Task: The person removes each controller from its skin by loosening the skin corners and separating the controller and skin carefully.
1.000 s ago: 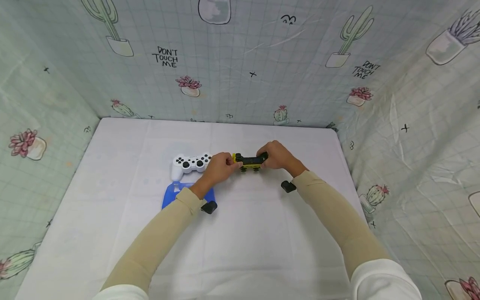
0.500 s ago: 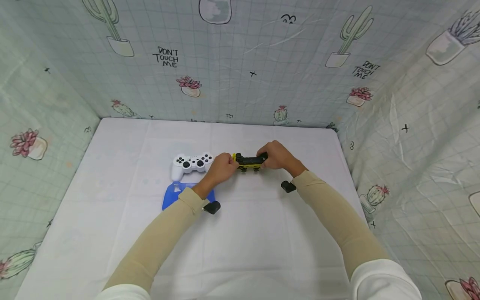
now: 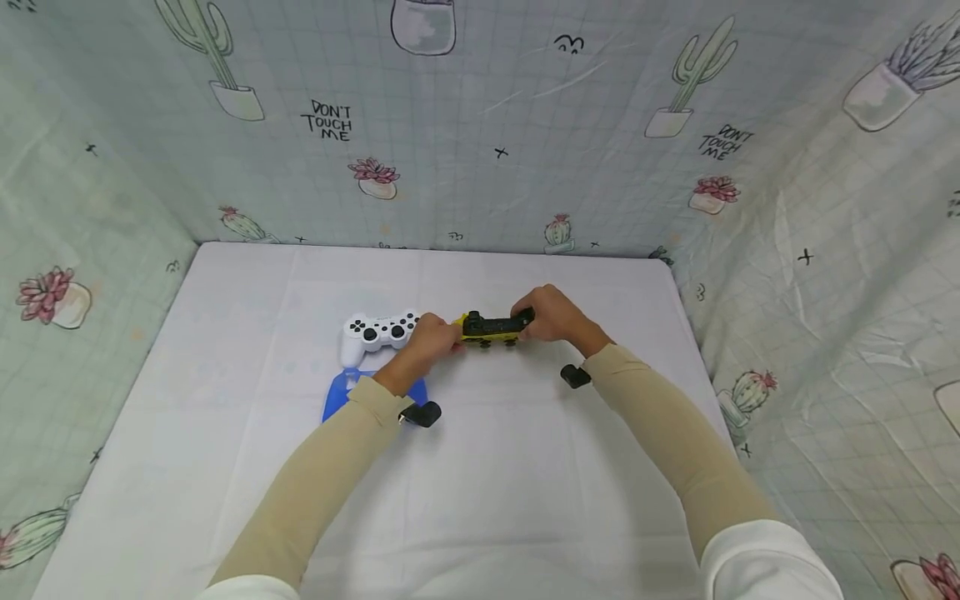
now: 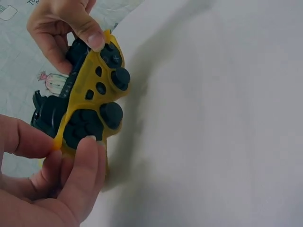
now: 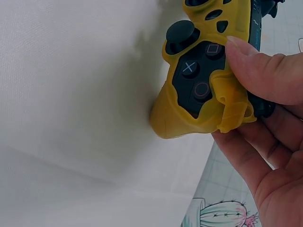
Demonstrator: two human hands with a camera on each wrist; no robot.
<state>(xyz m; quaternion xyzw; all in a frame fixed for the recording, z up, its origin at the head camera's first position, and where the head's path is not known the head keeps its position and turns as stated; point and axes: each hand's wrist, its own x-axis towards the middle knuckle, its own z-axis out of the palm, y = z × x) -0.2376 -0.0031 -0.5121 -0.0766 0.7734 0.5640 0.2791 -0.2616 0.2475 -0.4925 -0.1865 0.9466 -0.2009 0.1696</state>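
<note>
Between both hands is a black game controller (image 3: 498,327), its top edge turned up in the head view. A yellow silicone cover (image 4: 85,90) wraps its face, with sticks and buttons showing through the holes. My left hand (image 3: 433,340) pinches the cover's edge beside the direction buttons, pulling it into a thin lip. At the other end my right hand (image 3: 557,314) grips the controller, thumb on the face near the square button and fingers behind. There, a fold of the cover (image 5: 229,101) lies bunched over the button area above the circle button.
A white game controller (image 3: 378,332) lies left of my left hand, partly behind it. Nearer me is a blue silicone cover (image 3: 341,392), partly hidden by my left sleeve. Everything lies on a white-covered table (image 3: 495,483) with patterned cloth walls (image 3: 480,125) around it.
My left hand has shifted slightly left and down, and more of the yellow cover's end shows beside it. The right hand keeps its hold with little movement. The head view has tilted a little.
</note>
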